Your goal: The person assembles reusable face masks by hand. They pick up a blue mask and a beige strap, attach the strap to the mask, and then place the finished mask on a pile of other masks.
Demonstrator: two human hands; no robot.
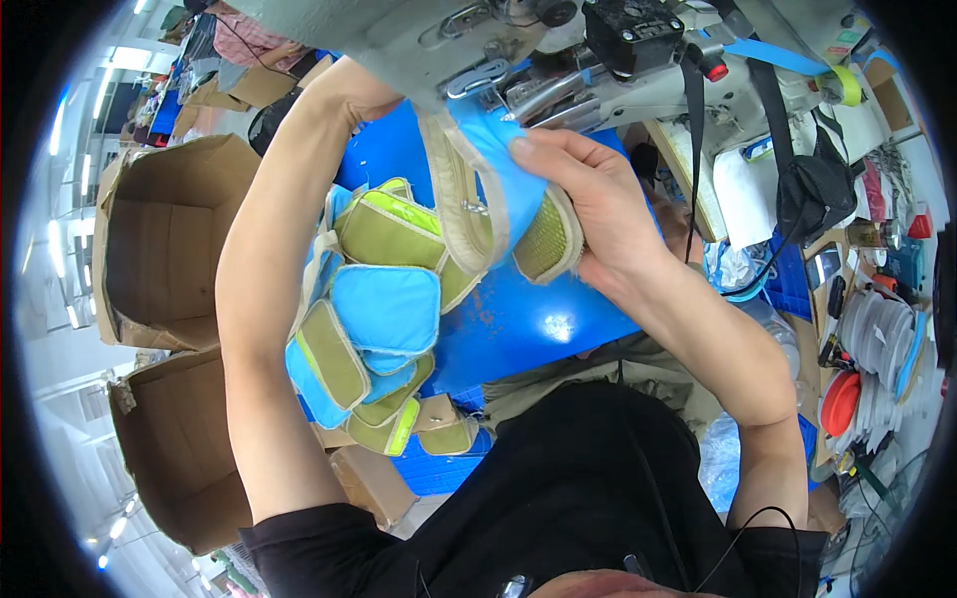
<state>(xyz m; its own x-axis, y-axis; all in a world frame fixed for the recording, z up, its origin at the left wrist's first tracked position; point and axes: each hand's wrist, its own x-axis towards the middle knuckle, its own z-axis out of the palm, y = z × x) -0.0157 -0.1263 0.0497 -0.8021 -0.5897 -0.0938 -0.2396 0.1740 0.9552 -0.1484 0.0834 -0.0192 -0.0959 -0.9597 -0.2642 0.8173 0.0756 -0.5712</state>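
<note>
My right hand (pixel 595 189) pinches a small fabric pouch (pixel 465 204) at its right side, thumb on top. The pouch has blue lining, an olive mesh panel, pale edging and a zipper with a metal pull. Its upper end runs up under the head of a sewing machine (pixel 399 40). My left hand (pixel 371 98) reaches behind the machine head; its fingers are hidden. Below, beside my left forearm, a pile of joined pouch pieces (pixel 386 309) in olive, blue and lime-yellow hangs over the edge of the blue table (pixel 518 334).
Two open cardboard boxes (pixel 108 239) stand at the left. A black strap with a black pouch (pixel 815 199) hangs at the right. Further right are stacked white discs (pixel 869 334) and a red round lid (pixel 839 403). Another person (pixel 254 45) sits at the far left.
</note>
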